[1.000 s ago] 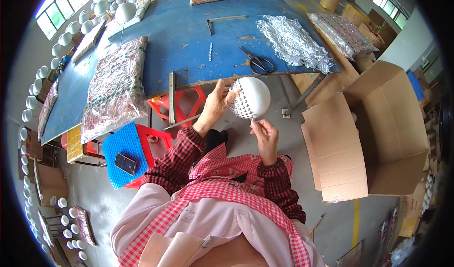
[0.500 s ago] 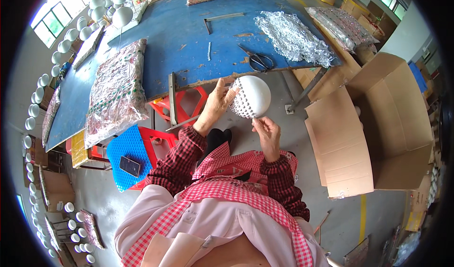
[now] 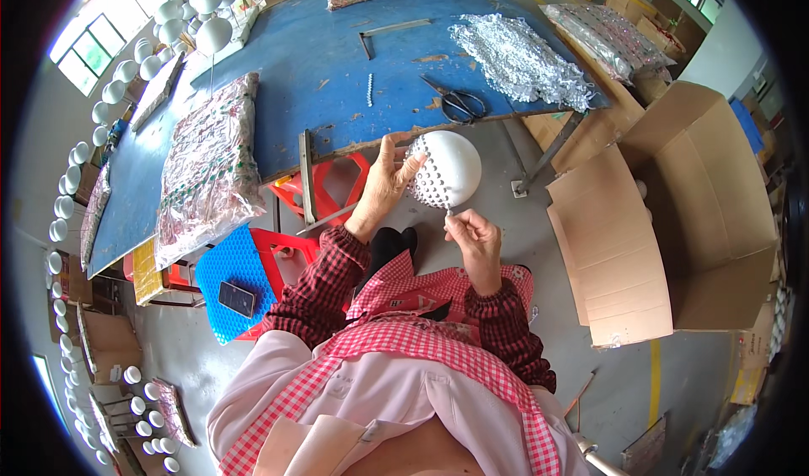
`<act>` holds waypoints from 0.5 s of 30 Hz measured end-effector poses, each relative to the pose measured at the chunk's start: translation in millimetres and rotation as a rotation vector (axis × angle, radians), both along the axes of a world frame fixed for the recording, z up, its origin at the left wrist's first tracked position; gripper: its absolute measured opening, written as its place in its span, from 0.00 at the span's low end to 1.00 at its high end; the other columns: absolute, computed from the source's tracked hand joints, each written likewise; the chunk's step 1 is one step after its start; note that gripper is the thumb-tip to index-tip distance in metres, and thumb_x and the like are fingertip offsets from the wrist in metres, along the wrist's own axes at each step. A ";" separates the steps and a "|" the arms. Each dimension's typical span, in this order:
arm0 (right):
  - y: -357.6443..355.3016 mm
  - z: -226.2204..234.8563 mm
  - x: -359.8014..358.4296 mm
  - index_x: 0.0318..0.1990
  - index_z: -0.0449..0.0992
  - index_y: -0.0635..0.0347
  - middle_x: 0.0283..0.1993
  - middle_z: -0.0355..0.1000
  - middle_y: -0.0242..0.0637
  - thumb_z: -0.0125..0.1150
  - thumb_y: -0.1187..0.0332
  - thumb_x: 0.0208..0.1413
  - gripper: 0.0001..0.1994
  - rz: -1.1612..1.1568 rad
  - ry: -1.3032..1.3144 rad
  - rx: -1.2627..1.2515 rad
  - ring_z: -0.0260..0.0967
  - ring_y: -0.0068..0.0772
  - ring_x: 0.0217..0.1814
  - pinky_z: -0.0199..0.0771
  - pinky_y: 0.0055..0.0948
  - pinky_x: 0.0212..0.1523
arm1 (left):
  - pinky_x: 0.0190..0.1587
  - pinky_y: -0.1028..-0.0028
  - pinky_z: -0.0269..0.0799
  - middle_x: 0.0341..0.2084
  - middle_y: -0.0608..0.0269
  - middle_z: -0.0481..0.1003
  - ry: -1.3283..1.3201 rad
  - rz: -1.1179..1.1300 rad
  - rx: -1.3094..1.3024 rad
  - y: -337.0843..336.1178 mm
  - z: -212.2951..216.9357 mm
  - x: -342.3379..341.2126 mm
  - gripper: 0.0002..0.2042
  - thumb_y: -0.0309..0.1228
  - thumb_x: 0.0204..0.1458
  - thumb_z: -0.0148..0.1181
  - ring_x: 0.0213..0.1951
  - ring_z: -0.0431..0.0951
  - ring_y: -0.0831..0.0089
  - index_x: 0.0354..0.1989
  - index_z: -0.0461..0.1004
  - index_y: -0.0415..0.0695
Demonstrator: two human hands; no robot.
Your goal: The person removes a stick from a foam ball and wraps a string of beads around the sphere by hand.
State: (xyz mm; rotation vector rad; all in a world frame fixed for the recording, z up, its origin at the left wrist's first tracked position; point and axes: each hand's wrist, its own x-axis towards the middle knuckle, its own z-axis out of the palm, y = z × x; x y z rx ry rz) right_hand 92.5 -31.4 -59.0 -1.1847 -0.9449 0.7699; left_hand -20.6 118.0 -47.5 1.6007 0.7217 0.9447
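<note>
A smooth white ball (image 3: 459, 166) is held up in front of me, near the table's front edge. Rows of small silvery beads cover its left side and part of its underside. My left hand (image 3: 383, 188) grips the ball from the left, thumb on the beads; its other fingers are partly hidden behind it. Just below the ball, my right hand (image 3: 477, 238) is closed in a pinch. From its fingertips a short pale end, apparently of a bead strand (image 3: 448, 211), reaches the ball's lower edge where the beads stop.
On the blue table (image 3: 295, 54) lie black scissors (image 3: 459, 103), a heap of silvery bead strands (image 3: 524, 61), a short bead strip (image 3: 369, 90) and plastic-wrapped packs (image 3: 211, 151). An open cardboard box (image 3: 624, 257) stands at right. A phone (image 3: 238, 299) rests on a blue-topped stool (image 3: 221, 261).
My right hand has shifted slightly left and down, its pinch now a little farther from the ball. The left hand keeps its grip, and the whole view has tilted slightly.
</note>
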 end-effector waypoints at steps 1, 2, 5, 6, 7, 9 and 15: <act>-0.9 2.8 -0.3 0.24 0.70 0.65 0.19 0.66 0.28 0.56 0.66 0.55 0.12 0.000 0.002 0.000 0.60 0.15 0.22 0.60 0.18 0.25 | 0.37 0.74 0.70 0.39 0.53 0.69 0.002 0.000 0.000 0.2 -1.3 0.5 0.26 0.41 0.51 0.57 0.39 0.72 0.73 0.52 0.58 0.38; -1.3 4.8 -0.4 0.24 0.70 0.65 0.19 0.66 0.28 0.56 0.66 0.55 0.12 0.008 -0.041 0.020 0.60 0.15 0.22 0.60 0.18 0.25 | 0.36 0.74 0.71 0.39 0.53 0.68 -0.001 0.016 0.060 0.6 -2.3 0.6 0.24 0.41 0.52 0.57 0.38 0.72 0.73 0.51 0.59 0.38; 1.3 -7.3 5.7 0.23 0.70 0.65 0.19 0.66 0.28 0.56 0.66 0.55 0.13 0.005 -0.044 0.033 0.60 0.15 0.22 0.60 0.18 0.25 | 0.36 0.74 0.71 0.40 0.52 0.67 0.025 0.035 0.141 -1.4 -1.1 3.5 0.23 0.41 0.53 0.56 0.37 0.73 0.71 0.49 0.60 0.37; 2.3 -8.5 7.0 0.23 0.70 0.65 0.20 0.67 0.28 0.56 0.67 0.54 0.11 0.017 -0.014 -0.004 0.61 0.15 0.24 0.60 0.17 0.27 | 0.36 0.74 0.71 0.40 0.52 0.67 0.053 0.047 0.163 -1.4 -0.1 3.8 0.22 0.41 0.53 0.55 0.37 0.73 0.70 0.49 0.60 0.37; 3.6 -10.4 8.0 0.24 0.71 0.65 0.22 0.67 0.28 0.56 0.69 0.54 0.10 0.030 0.017 -0.040 0.62 0.16 0.25 0.60 0.16 0.28 | 0.36 0.74 0.71 0.40 0.52 0.67 0.053 0.047 0.164 -0.1 -1.7 3.9 0.22 0.41 0.53 0.55 0.37 0.73 0.70 0.49 0.60 0.37; 8.4 -20.6 9.8 0.24 0.71 0.65 0.22 0.67 0.28 0.56 0.68 0.54 0.10 0.011 0.025 -0.046 0.61 0.16 0.25 0.60 0.17 0.28 | 0.36 0.73 0.71 0.42 0.51 0.67 0.027 0.057 0.170 2.7 -5.2 3.9 0.21 0.41 0.54 0.54 0.37 0.73 0.69 0.47 0.61 0.37; 13.9 -33.8 9.0 0.22 0.69 0.67 0.19 0.65 0.29 0.57 0.65 0.53 0.14 -0.074 0.023 -0.005 0.60 0.16 0.22 0.61 0.18 0.25 | 0.41 0.72 0.70 0.44 0.50 0.68 0.140 -0.031 0.169 10.9 -10.3 -5.2 0.25 0.42 0.52 0.56 0.41 0.73 0.67 0.51 0.60 0.37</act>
